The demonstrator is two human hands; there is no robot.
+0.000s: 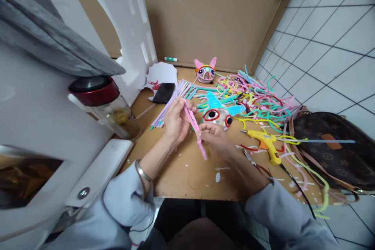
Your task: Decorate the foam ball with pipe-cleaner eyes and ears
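Note:
My left hand (176, 121) is closed round the upper end of a pink pipe cleaner (193, 125), fingers pinched at its top. My right hand (215, 136) pinches the same pipe cleaner lower down; its lower end sticks out below toward me. Both hands hover over a brown cardboard sheet (187, 175). Just behind them lies a craft face with blue ears and red-ringed eyes (218, 112). A smaller pink-eared face (205, 71) stands further back.
A heap of coloured pipe cleaners (254, 97) spreads at the back right, straight ones (172, 103) at the left. A yellow glue gun (266, 142), a black phone (164, 93), a red-lidded jar (108, 105) and a brown bag (334, 148) lie around.

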